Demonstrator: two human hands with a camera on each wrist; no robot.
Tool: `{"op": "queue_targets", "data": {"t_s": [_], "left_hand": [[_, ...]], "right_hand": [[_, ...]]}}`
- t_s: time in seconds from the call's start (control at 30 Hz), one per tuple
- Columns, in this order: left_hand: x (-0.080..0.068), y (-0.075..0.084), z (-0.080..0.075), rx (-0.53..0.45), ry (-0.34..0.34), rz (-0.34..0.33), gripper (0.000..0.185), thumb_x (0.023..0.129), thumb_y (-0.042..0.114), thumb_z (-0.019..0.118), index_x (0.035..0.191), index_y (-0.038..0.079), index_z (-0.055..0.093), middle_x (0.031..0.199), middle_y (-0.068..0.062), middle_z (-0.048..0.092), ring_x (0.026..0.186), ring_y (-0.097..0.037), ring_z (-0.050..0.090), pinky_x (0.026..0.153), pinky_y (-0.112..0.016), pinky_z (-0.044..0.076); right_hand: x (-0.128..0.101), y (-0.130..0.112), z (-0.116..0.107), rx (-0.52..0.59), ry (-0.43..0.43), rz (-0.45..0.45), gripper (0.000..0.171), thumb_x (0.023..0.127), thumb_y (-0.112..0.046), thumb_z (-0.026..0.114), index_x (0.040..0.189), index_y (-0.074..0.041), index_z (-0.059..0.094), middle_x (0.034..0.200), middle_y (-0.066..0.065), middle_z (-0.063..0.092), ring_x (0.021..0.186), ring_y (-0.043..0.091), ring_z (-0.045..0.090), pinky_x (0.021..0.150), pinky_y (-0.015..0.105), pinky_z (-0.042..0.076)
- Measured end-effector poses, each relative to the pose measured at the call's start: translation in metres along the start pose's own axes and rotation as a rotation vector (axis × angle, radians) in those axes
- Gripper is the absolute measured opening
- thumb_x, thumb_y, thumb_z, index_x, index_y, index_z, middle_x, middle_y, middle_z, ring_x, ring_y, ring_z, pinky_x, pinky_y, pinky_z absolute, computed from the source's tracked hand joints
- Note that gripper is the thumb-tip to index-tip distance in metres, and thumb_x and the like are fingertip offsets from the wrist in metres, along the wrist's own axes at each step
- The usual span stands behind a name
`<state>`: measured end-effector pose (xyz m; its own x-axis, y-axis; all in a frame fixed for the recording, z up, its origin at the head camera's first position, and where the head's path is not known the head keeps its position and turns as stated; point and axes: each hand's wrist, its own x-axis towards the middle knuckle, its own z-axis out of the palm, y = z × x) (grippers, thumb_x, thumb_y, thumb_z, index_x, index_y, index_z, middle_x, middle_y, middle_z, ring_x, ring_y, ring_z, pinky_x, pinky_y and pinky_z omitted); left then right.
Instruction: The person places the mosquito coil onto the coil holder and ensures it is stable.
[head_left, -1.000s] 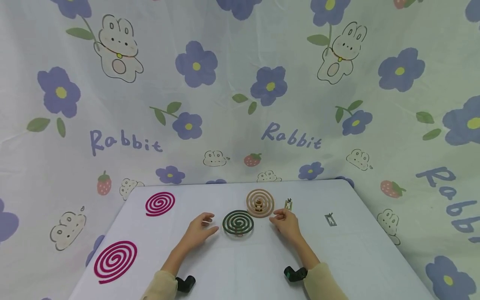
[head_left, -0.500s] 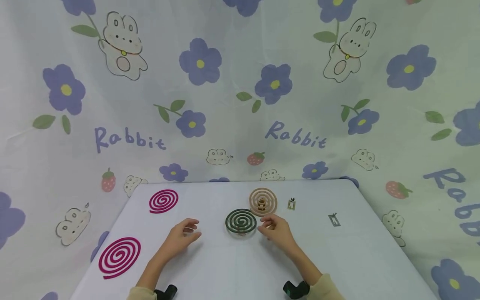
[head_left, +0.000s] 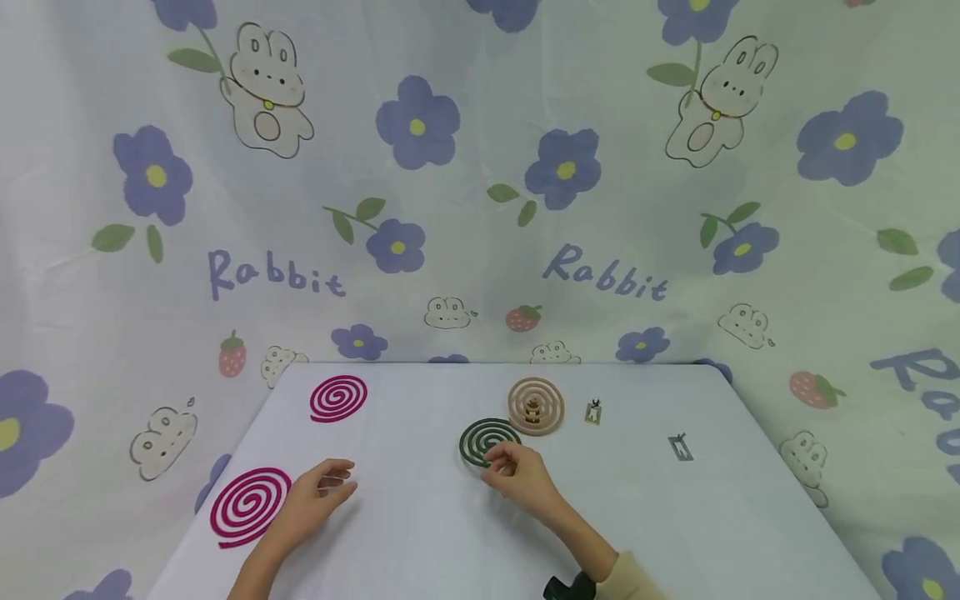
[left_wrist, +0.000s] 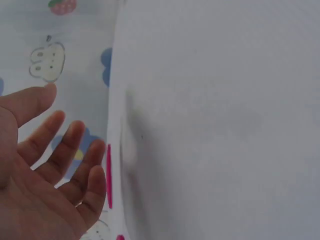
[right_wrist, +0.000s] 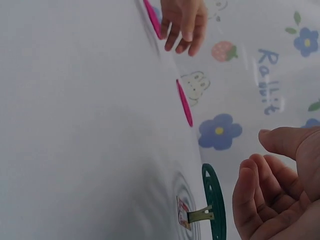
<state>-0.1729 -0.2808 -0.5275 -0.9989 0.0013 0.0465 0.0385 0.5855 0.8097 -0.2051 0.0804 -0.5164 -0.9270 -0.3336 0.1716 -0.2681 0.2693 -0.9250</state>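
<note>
A dark green spiral coil (head_left: pixel 486 438) stands raised on a small metal stand (right_wrist: pixel 196 216) in the middle of the white table (head_left: pixel 450 542). My right hand (head_left: pixel 498 463) is at its near edge, fingers loosely curled; the right wrist view shows a gap between the fingertips (right_wrist: pixel 250 186) and the green coil (right_wrist: pixel 214 210). My left hand (head_left: pixel 341 480) hovers with relaxed fingers just right of a large magenta coil (head_left: pixel 250 506), holding nothing. The left wrist view shows its empty palm (left_wrist: pixel 45 180) beside the magenta coil's edge (left_wrist: pixel 109 175).
A tan coil (head_left: pixel 536 406) sits on a stand behind the green one. A smaller magenta coil (head_left: pixel 338 397) lies at the back left. Two bare metal stands (head_left: pixel 593 412) (head_left: pixel 680 447) lie to the right. A rabbit-print cloth (head_left: pixel 480 208) hangs behind the table.
My left hand has drawn back and to the left, toward the large magenta coil. My right hand has moved left from beside the tan coil to the green coil's near edge.
</note>
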Motion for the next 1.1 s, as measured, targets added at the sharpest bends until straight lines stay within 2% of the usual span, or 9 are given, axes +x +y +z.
{"op": "queue_targets", "data": {"t_s": [0.27, 0.47, 0.57, 0.63, 0.7, 0.8, 0.87, 0.93, 1.1], "left_hand": [[-0.019, -0.022, -0.021, 0.070, 0.075, -0.027, 0.031, 0.089, 0.017, 0.073, 0.116, 0.002, 0.066, 0.104, -0.008, 0.068, 0.092, -0.018, 0.064, 0.076, -0.026, 0.052], [-0.029, -0.032, -0.042, 0.175, 0.082, -0.095, 0.030, 0.090, 0.020, 0.072, 0.114, 0.003, 0.067, 0.094, -0.002, 0.066, 0.080, -0.013, 0.057, 0.065, -0.021, 0.051], [-0.033, -0.040, -0.055, 0.246, 0.137, -0.063, 0.032, 0.086, 0.021, 0.076, 0.112, 0.003, 0.068, 0.093, -0.003, 0.067, 0.079, -0.014, 0.057, 0.064, -0.020, 0.051], [-0.035, -0.047, -0.063, 0.323, 0.187, -0.023, 0.036, 0.083, 0.023, 0.079, 0.110, 0.003, 0.068, 0.094, -0.005, 0.066, 0.080, -0.018, 0.057, 0.064, -0.024, 0.051], [-0.038, -0.054, -0.072, 0.389, 0.216, -0.007, 0.041, 0.081, 0.024, 0.081, 0.111, 0.001, 0.067, 0.098, -0.013, 0.066, 0.087, -0.029, 0.060, 0.074, -0.036, 0.054], [-0.041, -0.062, -0.085, 0.467, 0.171, -0.059, 0.056, 0.081, 0.036, 0.079, 0.116, -0.004, 0.063, 0.106, -0.027, 0.059, 0.097, -0.044, 0.055, 0.082, -0.058, 0.049], [-0.043, -0.066, -0.091, 0.474, 0.124, -0.113, 0.068, 0.080, 0.042, 0.078, 0.121, -0.008, 0.059, 0.113, -0.034, 0.052, 0.105, -0.052, 0.049, 0.086, -0.067, 0.043], [-0.044, -0.069, -0.095, 0.488, 0.091, -0.164, 0.078, 0.078, 0.048, 0.078, 0.123, -0.011, 0.055, 0.114, -0.038, 0.048, 0.104, -0.053, 0.047, 0.086, -0.068, 0.042], [-0.042, -0.078, -0.097, 0.495, 0.049, -0.232, 0.095, 0.074, 0.056, 0.078, 0.129, -0.016, 0.047, 0.115, -0.040, 0.042, 0.102, -0.054, 0.045, 0.086, -0.067, 0.043]], "right_hand": [[-0.002, 0.011, 0.017, -0.019, -0.027, -0.006, 0.024, 0.082, -0.012, 0.078, 0.098, 0.001, 0.066, 0.077, -0.004, 0.062, 0.059, 0.006, 0.053, 0.049, 0.019, 0.045], [-0.006, 0.013, 0.026, 0.005, -0.052, -0.005, 0.022, 0.082, -0.012, 0.078, 0.098, -0.001, 0.067, 0.077, -0.003, 0.062, 0.058, 0.006, 0.052, 0.048, 0.019, 0.045], [-0.007, 0.014, 0.029, 0.012, -0.065, -0.014, 0.021, 0.082, -0.011, 0.077, 0.097, -0.001, 0.067, 0.076, -0.002, 0.062, 0.057, 0.006, 0.052, 0.047, 0.019, 0.045], [-0.007, 0.015, 0.030, 0.011, -0.073, -0.023, 0.021, 0.082, -0.011, 0.077, 0.097, -0.001, 0.067, 0.076, -0.003, 0.063, 0.056, 0.005, 0.052, 0.046, 0.019, 0.045], [-0.007, 0.016, 0.032, 0.010, -0.084, -0.025, 0.020, 0.082, -0.010, 0.076, 0.097, -0.001, 0.066, 0.076, -0.004, 0.062, 0.055, 0.004, 0.052, 0.046, 0.019, 0.046], [-0.008, 0.020, 0.032, -0.013, -0.099, -0.018, 0.019, 0.083, -0.011, 0.076, 0.097, -0.002, 0.066, 0.076, -0.006, 0.062, 0.055, 0.003, 0.052, 0.046, 0.019, 0.046], [-0.010, 0.022, 0.032, -0.026, -0.102, -0.004, 0.018, 0.083, -0.011, 0.076, 0.097, -0.003, 0.066, 0.076, -0.006, 0.062, 0.055, 0.003, 0.052, 0.047, 0.020, 0.047], [-0.012, 0.024, 0.030, -0.041, -0.103, 0.014, 0.018, 0.083, -0.012, 0.076, 0.096, -0.005, 0.066, 0.076, -0.006, 0.061, 0.056, 0.003, 0.052, 0.047, 0.020, 0.047], [-0.015, 0.026, 0.023, -0.063, -0.103, 0.033, 0.018, 0.083, -0.013, 0.076, 0.097, -0.005, 0.067, 0.078, -0.006, 0.062, 0.058, 0.005, 0.054, 0.047, 0.022, 0.048]]}}
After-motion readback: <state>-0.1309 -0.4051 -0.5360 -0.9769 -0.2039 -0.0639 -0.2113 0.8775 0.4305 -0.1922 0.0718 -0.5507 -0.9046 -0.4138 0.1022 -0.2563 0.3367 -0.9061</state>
